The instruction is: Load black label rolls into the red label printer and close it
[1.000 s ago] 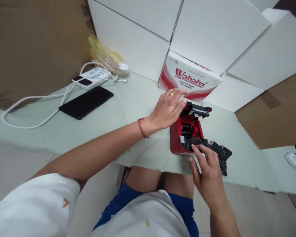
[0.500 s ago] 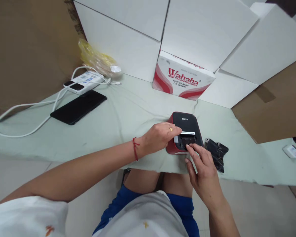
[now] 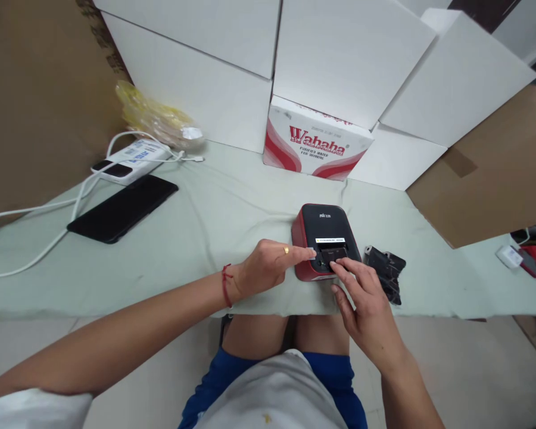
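Observation:
A small black-and-red box-shaped device that looks like a label printer [image 3: 324, 223] lies on the cloth-covered table, with a white strip across its top. My left hand [image 3: 268, 268] reaches it from the left. Its index finger is stretched out, the tip against a small pale patch on the device's left front, while its other fingers curl under. From the right, my right hand [image 3: 366, 292] touches the dark front panel with its fingertips, thumb apart and nothing held. Crumpled black packaging [image 3: 386, 271] lies just right of the device, partly behind my right hand.
A black phone [image 3: 122, 208], a white power bank [image 3: 134, 162] with a white cable [image 3: 75, 205] and a yellowish plastic bag [image 3: 161, 122] lie on the left. White boxes and a Wahaha carton [image 3: 317, 143] line the back. A brown cardboard box [image 3: 477, 170] stands right.
My left hand has drawn back leftward from the device's top, its index finger now pointing at the left front. My right hand's fingertips stay on the front panel. The view has shifted slightly.

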`<act>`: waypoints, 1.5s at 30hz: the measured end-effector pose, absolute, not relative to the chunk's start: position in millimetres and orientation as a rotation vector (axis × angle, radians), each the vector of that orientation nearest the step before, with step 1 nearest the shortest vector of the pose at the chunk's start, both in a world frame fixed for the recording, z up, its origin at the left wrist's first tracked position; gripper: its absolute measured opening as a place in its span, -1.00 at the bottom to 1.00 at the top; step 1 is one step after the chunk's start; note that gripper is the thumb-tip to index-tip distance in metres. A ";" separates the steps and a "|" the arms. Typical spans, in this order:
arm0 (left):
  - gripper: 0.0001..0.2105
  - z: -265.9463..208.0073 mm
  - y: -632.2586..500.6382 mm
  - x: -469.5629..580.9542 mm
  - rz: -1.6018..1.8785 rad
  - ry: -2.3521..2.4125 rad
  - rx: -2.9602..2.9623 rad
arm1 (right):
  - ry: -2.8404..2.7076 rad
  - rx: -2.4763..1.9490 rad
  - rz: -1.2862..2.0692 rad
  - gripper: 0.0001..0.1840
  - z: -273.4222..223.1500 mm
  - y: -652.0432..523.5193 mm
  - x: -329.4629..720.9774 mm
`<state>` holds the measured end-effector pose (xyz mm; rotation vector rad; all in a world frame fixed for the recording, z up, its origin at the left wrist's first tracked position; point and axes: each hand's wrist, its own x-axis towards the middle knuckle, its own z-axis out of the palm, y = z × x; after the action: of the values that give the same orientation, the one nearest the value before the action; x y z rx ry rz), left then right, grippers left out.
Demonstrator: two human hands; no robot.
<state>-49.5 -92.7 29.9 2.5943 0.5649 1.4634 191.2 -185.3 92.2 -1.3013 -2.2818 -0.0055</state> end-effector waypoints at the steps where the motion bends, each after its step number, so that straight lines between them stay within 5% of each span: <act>1: -0.54 28.2 -91.0 -48.1 1.479 0.569 2.571 | -2.281 -1.301 -0.003 -0.46 92.1 -185.3 191.3; 9: -0.55 22.1 -89.5 -39.8 1.575 0.565 2.380 | -2.277 -1.331 0.013 -0.48 89.5 -187.2 191.8; 16: -0.55 11.6 -90.2 -39.1 1.624 0.499 2.465 | -2.267 -1.389 0.187 -0.71 128.0 -141.6 195.5; 24: -0.81 20.8 -90.1 -44.3 1.713 0.436 2.593 | -2.790 -2.004 0.024 -0.63 131.5 -37.4 150.0; 30: -0.74 20.3 -90.8 -46.6 1.600 0.495 2.584 | -2.760 -2.042 0.056 -0.65 140.7 -46.8 148.4; 34: -0.73 6.0 -89.7 -40.7 1.568 0.486 2.559 | -2.597 -1.761 0.382 -0.61 184.0 -86.5 199.8; 38: -0.73 -4.4 -87.9 -35.7 1.449 0.552 2.552 | -2.232 -1.896 0.426 -0.43 218.7 -107.6 275.2; 45: -0.75 5.5 -89.6 -38.6 1.503 0.558 2.594 | -2.176 -2.124 0.656 -0.61 154.6 -70.3 294.1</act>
<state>-38.6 -89.6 5.5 2.5944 0.5585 1.5030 294.1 -70.3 154.6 -2.1242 -2.1759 0.6561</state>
